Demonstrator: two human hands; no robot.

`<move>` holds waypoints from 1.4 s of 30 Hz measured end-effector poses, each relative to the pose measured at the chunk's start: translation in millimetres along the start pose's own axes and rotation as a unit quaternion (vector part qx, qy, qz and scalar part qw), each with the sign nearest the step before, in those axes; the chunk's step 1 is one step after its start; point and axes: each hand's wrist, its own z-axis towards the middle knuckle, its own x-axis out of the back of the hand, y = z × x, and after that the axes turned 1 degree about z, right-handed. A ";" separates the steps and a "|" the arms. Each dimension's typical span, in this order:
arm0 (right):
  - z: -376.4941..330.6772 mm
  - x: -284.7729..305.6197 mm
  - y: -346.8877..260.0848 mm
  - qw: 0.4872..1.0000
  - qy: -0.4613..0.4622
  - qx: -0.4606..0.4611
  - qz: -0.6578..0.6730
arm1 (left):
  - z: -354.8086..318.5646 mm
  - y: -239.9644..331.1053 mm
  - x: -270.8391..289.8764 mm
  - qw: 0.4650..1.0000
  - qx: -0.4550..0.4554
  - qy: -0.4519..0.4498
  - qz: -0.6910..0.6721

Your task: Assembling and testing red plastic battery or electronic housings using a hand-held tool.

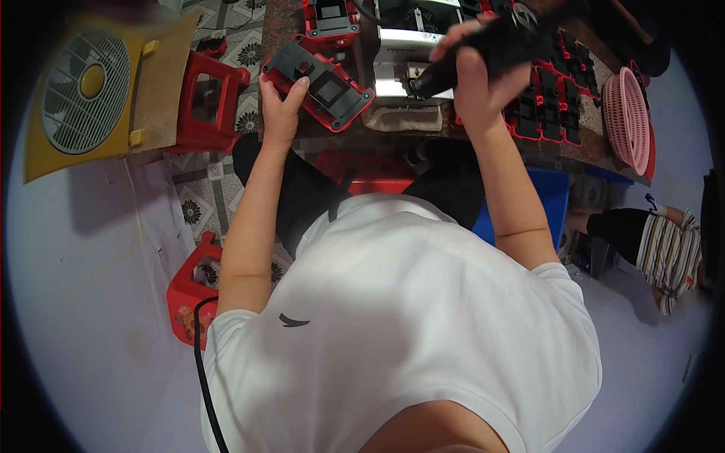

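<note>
My left hand (282, 106) grips the near left edge of a red-and-black plastic casing (329, 87), its thumb on the black top. The casing lies tilted at the front edge of the table. To its right, my right hand (483, 87) is wrapped round a black power screwdriver (504, 49), partly blurred. The tool's narrow tip points left and down, over a silver metal fixture (411, 47). Whether the tip touches anything I cannot tell. A beige folded cloth (405, 118) rests in front of the fixture. Behind the held casing sits another red-and-black casing (331, 16).
Several red-and-black casings (547, 106) stand in rows on the right, beside a pink basket (627, 121). A yellow fan (87, 94) and red stools (198, 291) are at the left. Below the table is a blue bin (540, 198). Another person (664, 245) is at the far right.
</note>
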 end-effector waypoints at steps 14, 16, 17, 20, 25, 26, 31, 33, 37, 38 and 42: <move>13.3 -85.2 -21.5 0.975 0.028 -0.043 0.214 | 3.1 -6.0 8.0 1.000 0.020 -0.005 0.011; 9.5 -83.8 -10.8 0.975 -0.026 0.015 0.221 | 2.2 -4.8 6.8 1.000 0.017 -0.003 0.009; 7.0 -82.8 -8.1 0.983 -0.046 0.020 0.178 | 1.1 -2.6 5.4 1.000 0.020 -0.001 0.012; 3.0 -95.6 -19.8 0.986 -0.056 0.008 0.157 | 0.5 -4.3 5.2 1.000 0.015 0.009 0.008; 2.0 -102.9 -24.7 0.988 -0.137 -0.013 0.066 | -2.2 -0.2 4.5 1.000 0.017 0.013 0.022; -2.0 -107.4 -23.0 0.990 -0.118 -0.041 0.067 | -1.8 -0.1 4.7 0.999 0.005 0.011 0.031; 3.7 -113.2 -19.3 0.989 -0.107 -0.035 0.097 | 2.9 -10.2 6.4 0.997 0.010 0.010 0.071; 9.8 -100.6 -16.6 0.978 -0.119 -0.134 0.103 | 1.0 -16.4 9.8 0.994 -0.040 -0.010 0.100; 39.3 -62.7 -50.4 0.963 0.022 -0.146 0.226 | 1.8 -11.8 11.3 1.000 0.010 -0.011 0.016; 40.7 -53.0 -28.3 0.965 0.027 -0.144 0.217 | 0.0 -1.2 6.3 0.999 0.012 -0.016 0.025; 26.9 -14.6 -11.4 0.998 -0.023 0.060 0.009 | 1.9 -9.8 7.7 1.000 -0.008 -0.008 -0.007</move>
